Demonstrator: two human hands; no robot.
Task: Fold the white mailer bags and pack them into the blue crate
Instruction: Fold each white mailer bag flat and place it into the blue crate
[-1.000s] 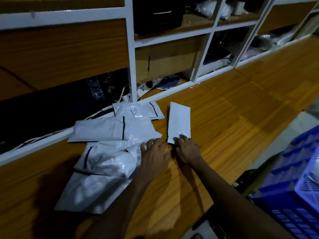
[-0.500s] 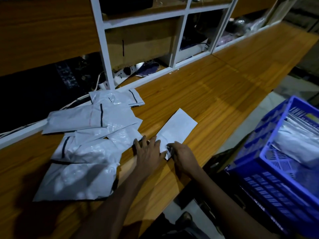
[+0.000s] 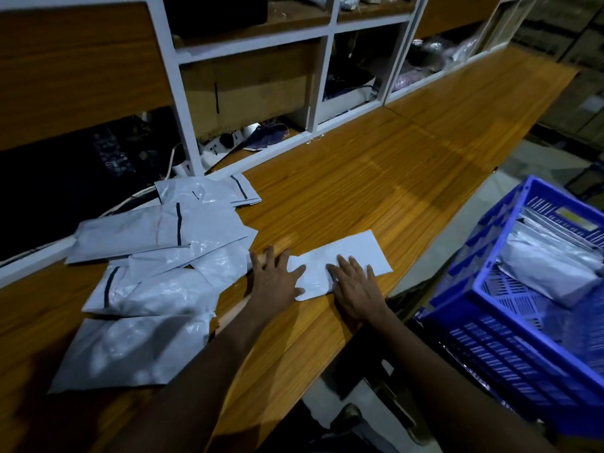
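A folded bag is pressed flat in the middle of the frame.

The left hand (image 3: pixel 274 282) and right hand (image 3: pixel 356 289) are laid on the folded bag (image 3: pixel 359 246) with fingers spread straight; nothing is gripped. The bag looks thin, light, soft and slippery, so it is best pinched at a folded edge. A pile of bags (image 3: pixel 170 243) is heaped at the left on the table (image 3: pixel 376 178). Packed bags (image 3: pixel 549 273) are seen in the blue crate (image 3: pixel 510 354) at the right.

left grip (image 3: pixel 276 282) flat, right grip (image 3: pixel 354 289) flat — palms down
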